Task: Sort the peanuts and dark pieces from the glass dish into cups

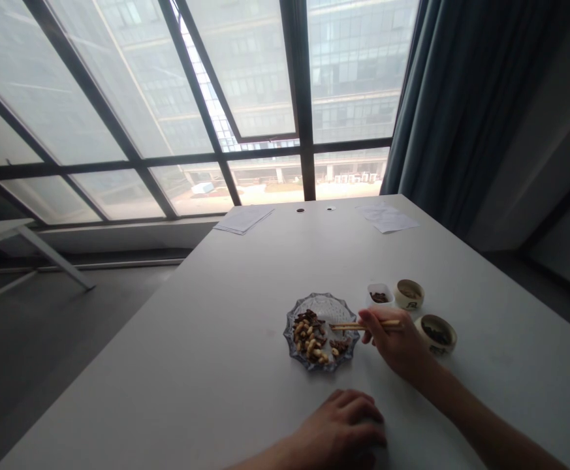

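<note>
Nearest the lens, at lower centre, the left hand point(341, 427) is lying palm-down on the table point(206, 339), fingers loosely curled and gripping nothing. Right of centre, the right hand point(396, 343) is pinching a pair of chopsticks point(363, 325), the fingers closed round their rear half. The sticks are pointing left, almost level, and their tips are hovering over the right part of the glass plate point(321, 303), close together; whether a morsel is caught between them is too small to tell. On the plate, pale nuts point(309, 343) and dark pieces point(339, 344) are sitting mixed in its nearer half, the far half showing bare glass. Just right of the plate, a white dish point(380, 295) and two bowls point(409, 294) point(436, 333) are each carrying some dark contents. Sorting by chopstick appears to be the step in hand: the tips are poised above the mixture. A next pick would call for lowering the tips, spreading them round a single piece, and closing gently so that it does not slip. Papers point(244, 219) are lying at the table's far edge.
</note>
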`<state>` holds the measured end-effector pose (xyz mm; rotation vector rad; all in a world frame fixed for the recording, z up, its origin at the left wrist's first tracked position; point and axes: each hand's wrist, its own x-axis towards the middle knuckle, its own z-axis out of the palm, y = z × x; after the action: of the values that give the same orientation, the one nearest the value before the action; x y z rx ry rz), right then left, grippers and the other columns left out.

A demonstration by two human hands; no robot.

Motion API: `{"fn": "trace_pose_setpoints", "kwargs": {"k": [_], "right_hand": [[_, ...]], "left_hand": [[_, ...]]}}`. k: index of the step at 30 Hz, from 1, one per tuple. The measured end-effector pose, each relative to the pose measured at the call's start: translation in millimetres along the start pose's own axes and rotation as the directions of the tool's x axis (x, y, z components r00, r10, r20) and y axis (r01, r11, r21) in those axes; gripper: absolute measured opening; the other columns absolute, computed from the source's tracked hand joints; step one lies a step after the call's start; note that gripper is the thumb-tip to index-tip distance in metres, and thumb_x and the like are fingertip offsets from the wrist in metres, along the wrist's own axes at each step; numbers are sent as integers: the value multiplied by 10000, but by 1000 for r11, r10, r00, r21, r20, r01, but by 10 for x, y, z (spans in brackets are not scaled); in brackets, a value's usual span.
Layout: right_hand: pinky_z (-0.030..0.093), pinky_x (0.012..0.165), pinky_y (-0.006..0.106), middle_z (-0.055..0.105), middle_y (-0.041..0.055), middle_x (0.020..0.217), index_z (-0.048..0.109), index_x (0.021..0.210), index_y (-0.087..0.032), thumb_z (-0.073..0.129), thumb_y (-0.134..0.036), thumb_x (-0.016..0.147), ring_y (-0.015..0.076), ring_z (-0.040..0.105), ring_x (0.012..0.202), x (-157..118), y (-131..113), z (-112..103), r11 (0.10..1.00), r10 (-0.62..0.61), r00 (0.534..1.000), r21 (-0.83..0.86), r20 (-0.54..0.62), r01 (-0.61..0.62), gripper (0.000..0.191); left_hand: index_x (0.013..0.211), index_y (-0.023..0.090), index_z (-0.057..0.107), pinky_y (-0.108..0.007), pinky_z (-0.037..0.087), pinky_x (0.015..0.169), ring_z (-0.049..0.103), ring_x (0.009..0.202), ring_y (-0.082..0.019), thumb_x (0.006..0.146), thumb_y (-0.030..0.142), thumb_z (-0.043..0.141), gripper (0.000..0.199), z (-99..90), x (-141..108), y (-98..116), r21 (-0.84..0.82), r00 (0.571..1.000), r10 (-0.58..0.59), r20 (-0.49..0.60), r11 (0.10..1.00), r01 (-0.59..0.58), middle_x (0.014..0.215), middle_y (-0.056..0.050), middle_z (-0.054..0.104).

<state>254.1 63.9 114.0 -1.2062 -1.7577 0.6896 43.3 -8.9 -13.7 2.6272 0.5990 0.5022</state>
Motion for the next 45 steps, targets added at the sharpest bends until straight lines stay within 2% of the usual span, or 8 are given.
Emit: {"fn": "trace_pose_setpoints", "kwargs": {"k": [6, 10, 14, 18, 21, 25, 34, 45], "right_hand": [[471, 529, 300, 692, 45, 556, 722, 684, -215, 510, -699, 1140, 176, 622, 492, 24, -100, -98, 997, -54, 991, 46, -121, 60, 698], [528, 505, 312, 725, 57, 603, 791, 762, -211, 612, -677, 1107, 204, 692, 508, 21, -231, -460, 996, 8, 953, 88, -304, 20, 607], [593, 560, 318, 762, 51, 629, 830, 841, -210, 661, -660, 1094, 209, 731, 528, 57, -197, -865, 999, -12, 887, -38, -461, -7, 544], [581, 536, 307, 787, 62, 653, 791, 780, -224, 649, -681, 1093, 204, 726, 528, 113, -138, -1019, 989, -36, 889, -146, -456, -35, 572], [578, 536, 291, 801, 71, 688, 739, 690, -231, 665, -667, 1089, 196, 736, 550, 125, -177, -1001, 988, -46, 914, -151, -403, -17, 596], [578, 519, 290, 808, 75, 686, 787, 744, -224, 673, -690, 1074, 207, 750, 553, 89, -267, -903, 999, -8, 936, -38, -353, -6, 582], [567, 522, 295, 757, 60, 609, 708, 715, -227, 689, -790, 1013, 218, 732, 545, -5, -294, -448, 985, 128, 992, 113, 12, -128, 637], [442, 589, 298, 659, 18, 564, 566, 630, -236, 501, -719, 1135, 166, 625, 537, -39, -90, -91, 996, -35, 999, -80, 39, 38, 701]], "left_hand": [[1252, 274, 706, -354, 483, 1248, 662, 1423, -238, 1081, 327, 812, 208, 9, -9, -16, 2, 999, 25, -29, 1000, -25, 1426, -12, 765], [1260, 275, 701, -343, 477, 1254, 661, 1431, -236, 1077, 344, 828, 233, 8, -10, -16, -1, 1000, 20, -8, 1000, -20, 1437, -10, 762], [1263, 282, 702, -345, 480, 1251, 669, 1422, -237, 1090, 344, 813, 215, 0, -4, -7, -6, 1000, 12, -8, 1000, -12, 1427, -12, 765], [1262, 277, 707, -363, 500, 1238, 678, 1404, -251, 1053, 310, 842, 251, -11, 1, 0, 11, 999, -7, 34, 1000, 6, 1408, -33, 768], [1253, 277, 707, -358, 501, 1236, 684, 1399, -252, 1049, 305, 845, 248, -6, -3, -1, -1, 1000, -2, 5, 1000, 2, 1398, -34, 767], [1258, 282, 712, -372, 502, 1239, 684, 1395, -257, 1046, 297, 837, 246, 7, -6, -13, 2, 1000, -3, 14, 1000, 3, 1390, -41, 766], [1244, 277, 711, -369, 496, 1241, 675, 1404, -257, 1040, 304, 842, 243, 21, -6, -20, 7, 1000, -1, 11, 1000, 1, 1394, -34, 768], [1271, 281, 713, -374, 489, 1257, 661, 1419, -258, 1012, 305, 884, 311, -1, 0, -4, 22, 1000, -3, 30, 1000, 3, 1397, -28, 764]]}}
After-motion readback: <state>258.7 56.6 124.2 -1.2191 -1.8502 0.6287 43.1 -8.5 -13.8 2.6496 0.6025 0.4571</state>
